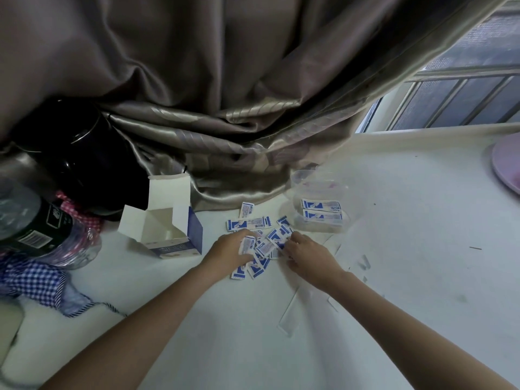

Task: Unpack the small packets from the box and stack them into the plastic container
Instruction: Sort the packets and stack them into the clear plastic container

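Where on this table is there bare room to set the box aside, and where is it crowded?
Bare table lies near the camera between the two forearms, and to the right, between the plastic container and the pink plate. It is crowded around the packets under both hands, and at the left by the box, bottle and checked cloth.

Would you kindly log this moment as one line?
box open | packets piled on table | left hand, right hand gathering pile | some packets in container
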`<state>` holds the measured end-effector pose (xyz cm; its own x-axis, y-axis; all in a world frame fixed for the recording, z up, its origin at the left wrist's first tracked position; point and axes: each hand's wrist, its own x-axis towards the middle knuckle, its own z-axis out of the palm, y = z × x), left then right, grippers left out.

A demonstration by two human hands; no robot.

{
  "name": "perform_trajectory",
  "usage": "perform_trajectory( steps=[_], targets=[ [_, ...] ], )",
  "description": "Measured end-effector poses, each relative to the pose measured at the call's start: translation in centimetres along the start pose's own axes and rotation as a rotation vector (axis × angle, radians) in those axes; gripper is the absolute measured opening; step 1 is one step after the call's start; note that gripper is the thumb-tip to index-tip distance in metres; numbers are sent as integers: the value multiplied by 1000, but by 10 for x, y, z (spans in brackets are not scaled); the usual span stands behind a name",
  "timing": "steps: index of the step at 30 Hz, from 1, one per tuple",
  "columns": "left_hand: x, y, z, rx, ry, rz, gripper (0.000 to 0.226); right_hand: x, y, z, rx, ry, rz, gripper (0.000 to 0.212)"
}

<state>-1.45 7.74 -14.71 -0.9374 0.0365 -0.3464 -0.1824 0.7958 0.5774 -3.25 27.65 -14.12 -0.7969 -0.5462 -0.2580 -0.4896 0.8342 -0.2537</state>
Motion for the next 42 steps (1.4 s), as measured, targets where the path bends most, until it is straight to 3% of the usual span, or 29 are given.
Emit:
perform_trajectory(
  steps=[3,6,8,11,14,17,21,25,27,30,32,34,38,40,42],
  targets=[
    [5,-2,-6,-145,10,-115,55,-3,-5,5,239,101,23,20],
    [3,-6,-9,-438,-32,-121,35,4,-24,3,623,8,177,30],
    [1,-3,-9,-572,-46,-111,21,9,-32,2,748,-44,223,32],
    [0,-1,-10,-564,-13,-83,15,11,-36,-1,1000,46,300,9],
    [-4,1,-10,-563,-48,-81,19,10,-34,-3,1215,186,436,17],
    [-11,7,-6,-487,-109,-49,25,8,-36,-7,1361,212,482,15],
    [-10,5,1,-422,38,-153,28,5,-34,-18,1501,252,504,10],
    [-8,5,-4,-579,164,-328,14,1,-20,-32,1525,376,557,5],
    [-7,9,-5,-734,204,-380,14,-3,-16,-35,1563,317,617,7],
    [-8,21,-2,-964,264,-378,13,-8,-21,-30,1911,79,662,13],
    [-9,32,7,-921,254,-308,18,-10,-27,-24,2013,-28,680,15],
    [-11,41,17,-842,202,-239,19,-8,-31,-19,1955,-7,691,14],
    [-7,47,29,-624,9,-101,12,-6,-9,-6,1548,280,829,19],
    [0,46,26,-463,75,-46,5,-12,6,-7,1133,376,766,14],
    [12,43,21,-279,220,-30,18,-18,16,-11,698,357,617,19]
  ],
)
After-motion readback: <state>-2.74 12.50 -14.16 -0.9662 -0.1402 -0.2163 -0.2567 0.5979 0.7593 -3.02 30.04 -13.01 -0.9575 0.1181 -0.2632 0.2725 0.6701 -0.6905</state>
